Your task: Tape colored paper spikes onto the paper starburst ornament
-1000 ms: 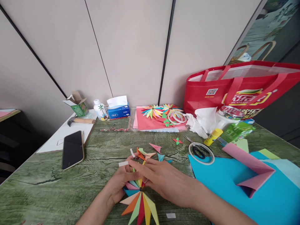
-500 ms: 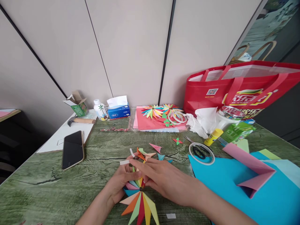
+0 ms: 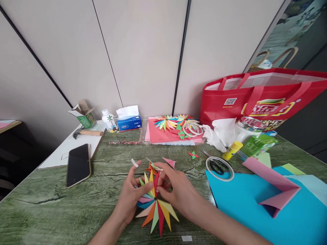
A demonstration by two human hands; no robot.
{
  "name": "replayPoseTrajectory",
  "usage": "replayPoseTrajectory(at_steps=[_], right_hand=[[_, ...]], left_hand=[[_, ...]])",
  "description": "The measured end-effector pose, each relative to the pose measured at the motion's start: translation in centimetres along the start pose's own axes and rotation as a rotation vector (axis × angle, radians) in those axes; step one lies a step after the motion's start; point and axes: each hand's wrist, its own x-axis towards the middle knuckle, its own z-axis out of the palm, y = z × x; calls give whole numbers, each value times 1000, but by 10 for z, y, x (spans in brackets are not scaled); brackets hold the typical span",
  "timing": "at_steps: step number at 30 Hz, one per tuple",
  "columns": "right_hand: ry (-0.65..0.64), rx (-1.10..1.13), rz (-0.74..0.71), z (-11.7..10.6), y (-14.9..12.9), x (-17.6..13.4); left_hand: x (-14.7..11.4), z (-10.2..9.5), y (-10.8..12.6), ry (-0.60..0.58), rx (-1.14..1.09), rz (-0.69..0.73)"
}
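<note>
Both forearms come in from the near edge of the bench (image 3: 51, 211) and meet just in front of the wearer. Left hand (image 3: 129, 190): palm turned inward, thumb laid across the front of a many-coloured paper star (image 3: 160, 214), remaining fingers behind it; grip closed on the star's upper left points. A white strip (image 3: 134, 163) sits at the raised index fingertip. Right hand (image 3: 176, 183): back of hand up, fingers curled, thumb and fingertips pinching the star by a red point (image 3: 156, 182). A pale strip (image 3: 157, 168) shows by its index finger.

Star lies between the two hands, tilted up, lower points fanned toward the wearer and free of both.

Just beyond the fingers: orange paper piece (image 3: 150, 168), partly covered by the right hand, and a pink paper piece (image 3: 169, 162). Another white strip (image 3: 186, 238) lies near the bench edge. To the right, a tape ring (image 3: 232, 175) around the scissors' (image 3: 217, 167) handles, partly over blue paper (image 3: 245, 200); yellow glue stick (image 3: 232, 151) beyond. Phone (image 3: 79, 165) well apart at left, hammer (image 3: 89, 132) behind it.
</note>
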Motion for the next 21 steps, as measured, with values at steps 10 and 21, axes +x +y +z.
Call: replayPoseTrajectory(at_steps=[10, 21], right_hand=[[56, 283, 130, 13, 5, 5], [-32, 197, -32, 0, 8, 4]], left_hand=[[3, 2, 2, 39, 78, 48], [6, -2, -1, 61, 37, 26]])
